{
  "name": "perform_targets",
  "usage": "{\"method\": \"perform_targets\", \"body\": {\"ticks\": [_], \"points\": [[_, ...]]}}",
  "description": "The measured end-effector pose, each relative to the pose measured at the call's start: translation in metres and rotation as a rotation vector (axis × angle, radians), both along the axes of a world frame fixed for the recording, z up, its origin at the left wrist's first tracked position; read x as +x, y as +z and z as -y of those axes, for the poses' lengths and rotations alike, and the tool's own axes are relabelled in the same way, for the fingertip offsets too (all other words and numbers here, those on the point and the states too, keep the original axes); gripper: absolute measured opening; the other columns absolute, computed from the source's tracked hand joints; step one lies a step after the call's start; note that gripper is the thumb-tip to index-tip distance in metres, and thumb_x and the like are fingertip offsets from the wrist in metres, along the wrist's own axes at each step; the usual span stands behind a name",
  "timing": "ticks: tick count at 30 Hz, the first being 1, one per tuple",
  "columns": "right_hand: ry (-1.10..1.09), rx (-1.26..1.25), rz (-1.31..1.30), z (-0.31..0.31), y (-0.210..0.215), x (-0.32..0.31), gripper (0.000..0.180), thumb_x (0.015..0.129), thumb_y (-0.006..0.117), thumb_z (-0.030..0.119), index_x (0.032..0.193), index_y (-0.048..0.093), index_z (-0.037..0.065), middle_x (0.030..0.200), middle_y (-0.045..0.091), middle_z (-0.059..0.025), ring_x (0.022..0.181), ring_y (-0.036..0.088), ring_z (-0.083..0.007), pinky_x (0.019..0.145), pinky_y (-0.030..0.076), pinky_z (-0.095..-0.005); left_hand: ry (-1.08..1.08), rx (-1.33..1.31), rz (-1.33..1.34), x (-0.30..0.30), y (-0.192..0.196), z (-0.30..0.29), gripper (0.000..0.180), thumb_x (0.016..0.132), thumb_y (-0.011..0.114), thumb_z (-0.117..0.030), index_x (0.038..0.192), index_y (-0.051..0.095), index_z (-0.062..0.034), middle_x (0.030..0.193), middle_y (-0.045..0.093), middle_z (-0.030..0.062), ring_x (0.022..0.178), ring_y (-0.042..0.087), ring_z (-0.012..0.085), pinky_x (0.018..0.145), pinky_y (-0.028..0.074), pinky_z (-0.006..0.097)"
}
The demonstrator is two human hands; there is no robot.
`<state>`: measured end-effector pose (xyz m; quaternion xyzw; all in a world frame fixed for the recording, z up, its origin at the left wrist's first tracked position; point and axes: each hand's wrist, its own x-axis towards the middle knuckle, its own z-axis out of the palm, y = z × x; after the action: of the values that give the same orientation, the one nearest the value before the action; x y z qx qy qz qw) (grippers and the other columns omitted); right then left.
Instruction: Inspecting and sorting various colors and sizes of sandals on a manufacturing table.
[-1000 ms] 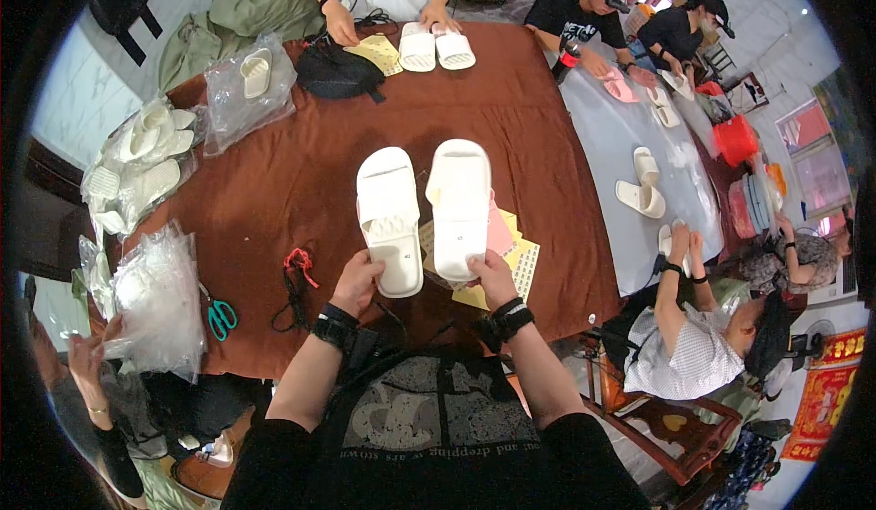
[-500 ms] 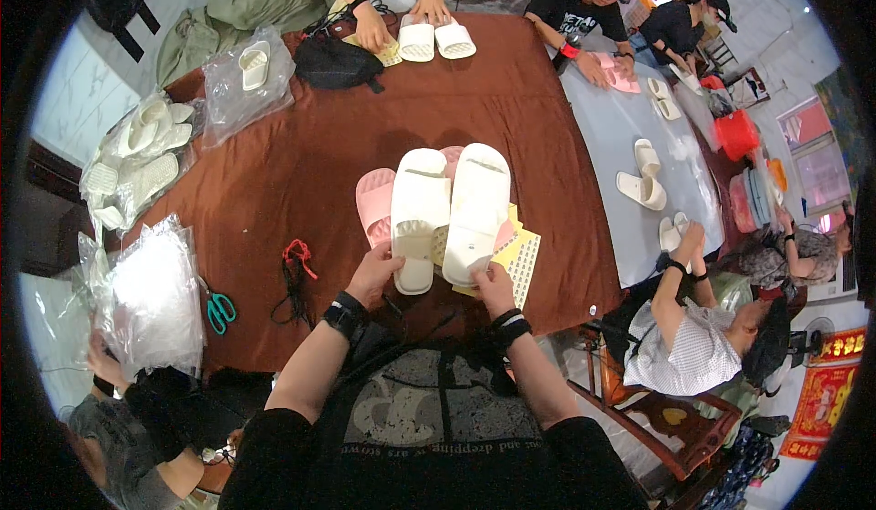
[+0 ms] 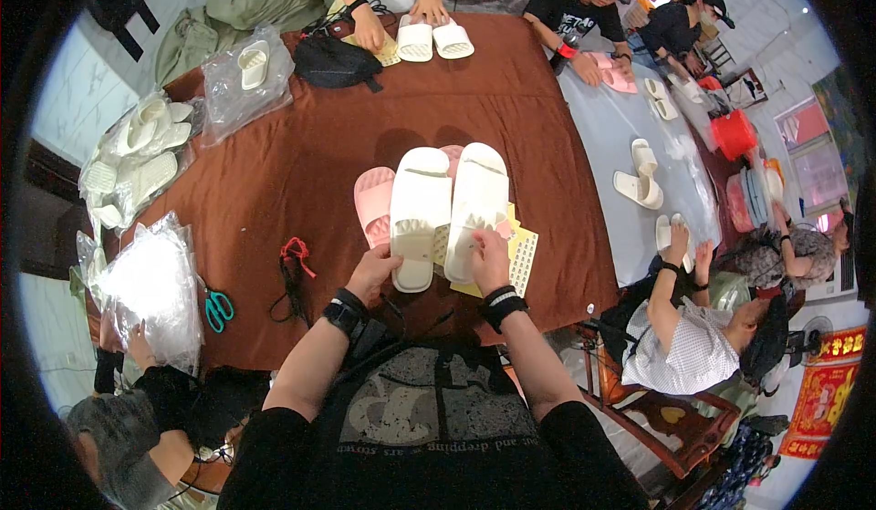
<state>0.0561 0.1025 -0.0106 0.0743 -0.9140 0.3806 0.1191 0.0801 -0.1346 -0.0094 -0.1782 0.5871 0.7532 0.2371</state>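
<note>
Two white slippers lie side by side, toes pointing away from me. My left hand (image 3: 372,273) pinches the side of the left white slipper (image 3: 415,259) near its heel. Over the heel part of the right white slipper (image 3: 481,191) is my right hand (image 3: 491,259). Its fingers are bunched, with the tips on the insole; whatever they may pinch is hidden. A pink slipper (image 3: 374,204) shows to the left, and part of another pink slipper (image 3: 451,154) peeks out between the white ones. Partly under the right slipper and hand lie yellow sticker sheets (image 3: 522,259).
Left on the brown cloth (image 3: 274,163) are teal-handled scissors (image 3: 219,310), a black cord with red ties (image 3: 294,264) and clear plastic bags (image 3: 155,291). A black pouch (image 3: 336,65) lies at the far side. Co-workers handle slippers around a grey table (image 3: 598,172) on the right.
My right hand has moved from the right white slipper's heel edge up onto its insole. My left hand keeps its pinch. At the lower left, another person's hands have shifted on the plastic bags.
</note>
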Motion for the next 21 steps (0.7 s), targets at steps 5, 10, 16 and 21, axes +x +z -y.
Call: {"method": "perform_targets", "body": {"ticks": [5,10,16,21], "points": [[0.013,0.006,-0.025,0.001,-0.005,-0.005,0.023,0.072,0.052,-0.006,0.092,0.055,0.004,0.086,0.055,-0.0128,0.084,0.050,-0.0313,0.075,0.042,-0.0379,-0.007,0.007,0.035,0.001,-0.006,0.002,0.031,0.085,0.053,-0.006,0.114,0.054,0.0041,0.100,0.062,0.0103,0.083,0.061,0.0169,0.071,0.051,0.029],[0.021,0.027,0.032,0.002,-0.004,-0.003,0.021,0.072,0.052,-0.006,0.091,0.055,0.005,0.084,0.055,-0.0130,0.083,0.050,-0.0317,0.075,0.042,-0.0380,-0.016,-0.037,0.016,0.002,0.003,0.001,0.031,0.085,0.052,-0.005,0.113,0.054,0.0054,0.102,0.062,0.0107,0.089,0.060,0.0175,0.078,0.049,0.029],[0.031,0.014,0.007,0.002,-0.004,-0.002,0.022,0.073,0.052,-0.005,0.094,0.055,0.003,0.084,0.056,-0.0135,0.083,0.050,-0.0312,0.076,0.042,-0.0384,-0.011,-0.008,0.006,0.001,0.001,0.001,0.031,0.084,0.052,-0.005,0.114,0.054,0.0060,0.102,0.062,0.0112,0.089,0.060,0.0182,0.078,0.049,0.029],[0.032,-0.029,0.008,-0.004,-0.013,0.002,0.018,0.077,0.051,-0.003,0.094,0.053,0.001,0.085,0.055,-0.0151,0.082,0.052,-0.0302,0.076,0.043,-0.0376,-0.001,0.008,0.031,0.001,0.009,-0.001,0.031,0.085,0.052,-0.006,0.113,0.054,0.0058,0.101,0.062,0.0108,0.087,0.061,0.0173,0.076,0.050,0.029]]}}
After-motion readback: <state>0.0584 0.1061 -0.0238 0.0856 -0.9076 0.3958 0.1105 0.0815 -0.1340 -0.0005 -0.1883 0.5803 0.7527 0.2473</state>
